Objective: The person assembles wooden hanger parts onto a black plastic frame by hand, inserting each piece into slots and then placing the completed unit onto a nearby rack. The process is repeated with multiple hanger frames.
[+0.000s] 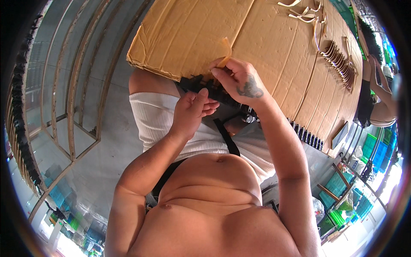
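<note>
My right hand [240, 81] reaches over the near edge of the cardboard-covered table, its thumb and forefinger closed on a thin tan strip [226, 48] that sticks up from the grip. Below those fingers, along the table edge, lies a black slotted piece [198, 82], partly hidden by the hand. My left hand [193, 109] is beside the black piece, thumb raised and fingers loosely curled with a gap between them. It seems to hold nothing; whether its fingertips touch the piece I cannot tell.
Brown cardboard [274, 38] covers the table. Loose pale strips [302, 16] and a row of curved strips [340, 64] lie on its right side. Small black parts [307, 136] line the near right edge. A metal rack [70, 107] stands left; another person [379, 92] is at right.
</note>
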### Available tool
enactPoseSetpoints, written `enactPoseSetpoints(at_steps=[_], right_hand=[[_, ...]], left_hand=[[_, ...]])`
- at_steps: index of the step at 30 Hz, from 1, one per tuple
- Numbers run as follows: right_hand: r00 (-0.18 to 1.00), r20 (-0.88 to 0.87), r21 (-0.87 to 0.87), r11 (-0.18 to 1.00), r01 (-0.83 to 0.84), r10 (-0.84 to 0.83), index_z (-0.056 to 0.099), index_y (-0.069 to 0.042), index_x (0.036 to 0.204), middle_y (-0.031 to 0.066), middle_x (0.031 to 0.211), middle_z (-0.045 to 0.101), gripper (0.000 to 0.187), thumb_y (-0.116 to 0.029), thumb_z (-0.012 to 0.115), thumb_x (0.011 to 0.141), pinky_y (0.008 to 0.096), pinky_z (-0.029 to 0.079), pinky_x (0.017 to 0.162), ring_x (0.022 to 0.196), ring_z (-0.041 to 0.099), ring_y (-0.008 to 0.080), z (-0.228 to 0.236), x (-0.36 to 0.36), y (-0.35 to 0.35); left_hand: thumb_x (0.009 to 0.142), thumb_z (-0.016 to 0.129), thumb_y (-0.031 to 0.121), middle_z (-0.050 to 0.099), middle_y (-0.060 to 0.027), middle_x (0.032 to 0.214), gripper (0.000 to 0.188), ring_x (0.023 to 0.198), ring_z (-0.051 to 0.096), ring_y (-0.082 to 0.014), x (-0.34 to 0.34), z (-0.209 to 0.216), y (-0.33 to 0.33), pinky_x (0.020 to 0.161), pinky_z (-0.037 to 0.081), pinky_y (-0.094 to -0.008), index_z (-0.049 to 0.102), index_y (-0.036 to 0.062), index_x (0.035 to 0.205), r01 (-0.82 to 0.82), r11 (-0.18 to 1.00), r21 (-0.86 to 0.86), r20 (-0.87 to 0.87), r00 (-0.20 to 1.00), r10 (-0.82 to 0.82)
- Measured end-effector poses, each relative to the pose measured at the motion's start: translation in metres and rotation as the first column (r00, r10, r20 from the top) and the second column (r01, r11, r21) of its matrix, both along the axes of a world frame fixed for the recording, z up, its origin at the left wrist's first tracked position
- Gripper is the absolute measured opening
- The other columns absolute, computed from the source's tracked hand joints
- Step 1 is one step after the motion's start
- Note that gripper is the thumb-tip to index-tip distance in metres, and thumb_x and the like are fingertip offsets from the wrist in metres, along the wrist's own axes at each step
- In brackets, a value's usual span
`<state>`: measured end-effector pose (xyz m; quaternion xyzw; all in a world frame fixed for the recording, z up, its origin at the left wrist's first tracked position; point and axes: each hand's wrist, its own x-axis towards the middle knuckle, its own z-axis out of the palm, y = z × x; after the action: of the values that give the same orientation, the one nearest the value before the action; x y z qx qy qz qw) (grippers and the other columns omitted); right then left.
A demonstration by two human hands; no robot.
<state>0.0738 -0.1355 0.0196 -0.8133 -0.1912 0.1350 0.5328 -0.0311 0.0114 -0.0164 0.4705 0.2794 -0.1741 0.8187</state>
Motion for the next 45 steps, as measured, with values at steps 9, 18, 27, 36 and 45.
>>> enactPoseSetpoints(at_steps=[9,18,27,36,45], right_hand=[[0.997,0.070,-0.006,0.999,0.034,-0.034,0.063,-0.002,0.091,0.0153,0.069,0.061,0.010,-0.010,0.062,0.084,0.0356,0.047,0.055,0.062,0.061,0.0315,-0.001,-0.003,0.001],[0.951,0.310,-0.049,0.999,0.012,0.004,0.061,-0.002,0.089,0.0153,0.074,0.060,0.010,-0.010,0.062,0.084,0.0389,0.048,0.056,0.065,0.060,0.0358,-0.007,-0.008,0.001],[0.994,0.099,0.013,0.999,0.046,-0.047,0.063,-0.001,0.092,0.0172,0.072,0.061,0.012,-0.011,0.062,0.084,0.0358,0.048,0.056,0.064,0.061,0.0334,-0.011,-0.005,0.002],[0.994,0.111,-0.066,0.998,-0.012,0.019,0.063,0.002,0.094,0.0115,0.074,0.062,0.013,-0.009,0.061,0.087,0.0292,0.048,0.058,0.065,0.060,0.0194,-0.007,-0.002,0.001],[0.993,0.059,0.040,0.994,-0.106,0.104,0.060,0.003,0.101,0.0175,0.080,0.061,0.024,-0.008,0.064,0.080,0.0352,0.051,0.066,0.073,0.063,0.0299,0.008,0.000,-0.022]], left_hand=[[0.095,0.055,0.035,0.066,-0.0131,0.086,0.034,0.083,0.068,-0.0212,0.001,-0.001,-0.004,0.071,0.055,-0.0291,0.050,0.0015,0.091,-0.018,1.000,0.021,0.002,1.000,0.018],[0.095,0.054,0.034,0.067,-0.0131,0.086,0.032,0.083,0.068,-0.0211,0.000,-0.005,-0.005,0.072,0.055,-0.0295,0.050,0.0024,0.092,-0.027,1.000,0.009,0.018,0.999,0.027],[0.095,0.054,0.034,0.066,-0.0151,0.087,0.033,0.084,0.068,-0.0223,-0.001,-0.003,-0.005,0.072,0.056,-0.0301,0.049,0.0012,0.092,-0.039,0.999,0.018,0.025,0.999,0.039],[0.095,0.055,0.035,0.065,-0.0158,0.088,0.035,0.084,0.068,-0.0233,-0.001,-0.002,-0.005,0.073,0.056,-0.0307,0.049,0.0007,0.091,-0.050,0.998,0.024,0.018,0.999,0.049],[0.091,0.056,0.047,0.064,-0.0159,0.100,0.048,0.094,0.065,-0.0245,-0.002,0.002,-0.011,0.079,0.053,-0.0336,0.054,-0.0007,0.099,0.177,0.983,-0.040,-0.088,0.980,-0.180]])
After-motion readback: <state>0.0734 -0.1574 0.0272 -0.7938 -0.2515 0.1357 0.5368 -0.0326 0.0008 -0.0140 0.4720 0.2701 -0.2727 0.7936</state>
